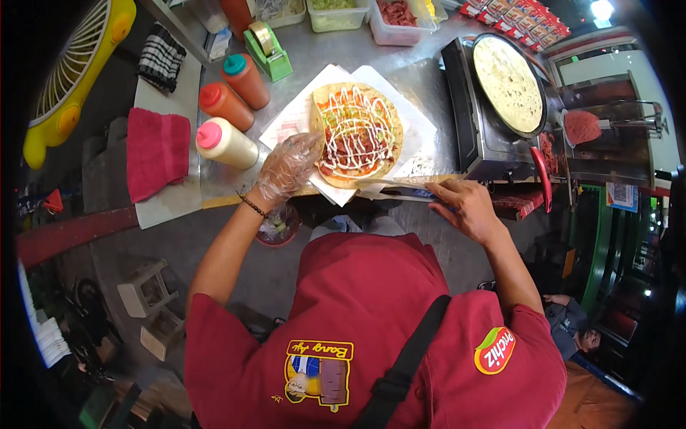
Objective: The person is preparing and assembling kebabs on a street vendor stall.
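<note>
A round flatbread [394, 143] lies on white wrapping paper [418, 136] in front of me. Meat, shredded greens and red sauce cover it, with white sauce in zigzag lines on top. My left hand [289, 166], in a clear plastic glove, grips the bread's left edge, which is lifted a little over the filling. From the right, my bare right hand [463, 207] holds a pair of tongs [404, 190]. Their tips are at the bread's near edge; whether they pinch it I cannot tell.
Left of the paper stand squeeze bottles [227, 143] and a green tape dispenser [269, 53]. Topping tubs [400, 21] line the back. On the right, another flatbread [507, 82] lies on a round griddle pan [541, 114] with a red handle. A red cloth [158, 154] hangs at left.
</note>
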`<state>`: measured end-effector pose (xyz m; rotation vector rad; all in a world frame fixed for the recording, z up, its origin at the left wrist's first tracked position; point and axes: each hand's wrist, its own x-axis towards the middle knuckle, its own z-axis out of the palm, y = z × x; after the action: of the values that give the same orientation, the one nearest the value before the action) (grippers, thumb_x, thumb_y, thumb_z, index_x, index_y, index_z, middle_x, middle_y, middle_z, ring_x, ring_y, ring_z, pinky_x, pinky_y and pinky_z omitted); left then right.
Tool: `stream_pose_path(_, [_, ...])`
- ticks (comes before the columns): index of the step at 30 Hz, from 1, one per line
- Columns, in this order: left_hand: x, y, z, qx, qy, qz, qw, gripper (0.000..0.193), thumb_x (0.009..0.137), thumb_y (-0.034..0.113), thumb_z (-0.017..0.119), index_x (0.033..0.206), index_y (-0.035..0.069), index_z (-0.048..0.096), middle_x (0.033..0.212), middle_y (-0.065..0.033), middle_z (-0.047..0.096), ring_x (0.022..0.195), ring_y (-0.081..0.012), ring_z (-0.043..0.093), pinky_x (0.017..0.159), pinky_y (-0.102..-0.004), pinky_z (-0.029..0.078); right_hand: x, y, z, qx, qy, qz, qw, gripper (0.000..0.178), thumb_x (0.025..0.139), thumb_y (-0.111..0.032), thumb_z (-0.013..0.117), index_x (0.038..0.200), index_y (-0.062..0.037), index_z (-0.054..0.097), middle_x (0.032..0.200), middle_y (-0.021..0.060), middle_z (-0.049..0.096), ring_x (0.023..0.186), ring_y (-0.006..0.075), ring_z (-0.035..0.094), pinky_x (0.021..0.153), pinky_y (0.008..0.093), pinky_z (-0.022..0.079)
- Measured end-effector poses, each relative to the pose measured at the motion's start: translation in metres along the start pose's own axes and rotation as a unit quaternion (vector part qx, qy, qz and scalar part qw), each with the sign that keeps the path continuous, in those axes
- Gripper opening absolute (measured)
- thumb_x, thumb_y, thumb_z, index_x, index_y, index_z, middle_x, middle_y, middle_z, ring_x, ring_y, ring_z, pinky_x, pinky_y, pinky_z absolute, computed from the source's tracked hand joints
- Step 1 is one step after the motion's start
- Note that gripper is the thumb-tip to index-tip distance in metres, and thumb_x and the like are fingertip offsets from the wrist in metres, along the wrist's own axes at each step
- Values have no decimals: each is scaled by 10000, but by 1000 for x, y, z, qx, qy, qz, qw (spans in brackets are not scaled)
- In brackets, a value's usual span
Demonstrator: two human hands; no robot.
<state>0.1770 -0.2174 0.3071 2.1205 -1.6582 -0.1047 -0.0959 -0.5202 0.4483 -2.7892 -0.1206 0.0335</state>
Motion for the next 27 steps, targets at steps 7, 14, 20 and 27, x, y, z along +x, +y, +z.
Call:
stream_pose_path(7, [10,6,11,-116,196,-58,972,259,886,46,676,1145,46,679,1094,-182,710,1052,-374,665,916,-477,546,19,13,-35,30,-10,35,999,303,868,-149,791,1144,-32,747,922,168,735,806,353,718,713,431,566])
stream_pose_path(14, [37,-20,9,-217,136,-314,914,302,964,281,674,862,18,569,773,-221,637,751,-460,603,689,-516,476,126,69,-84,-5,20,1,1000,292,908,-253,779,1079,-17,782,940,220,744,818,394,716,727,437,566])
stream_pose_path(20, [49,-13,13,-231,184,-394,870,287,933,303,710,888,27,648,888,-190,705,832,-379,674,757,-484,510,178,88,-68,-55,-29,3,998,314,903,-309,770,1089,-56,796,857,236,725,797,420,696,731,476,551])
stream_pose_path(27, [84,51,31,83,173,-118,974,612,919,335,683,1426,19,549,1538,-208,470,1454,-349,414,1229,-537,267,126,50,-46,35,62,130,989,333,940,-314,747,1051,0,763,886,267,721,833,450,701,752,474,557])
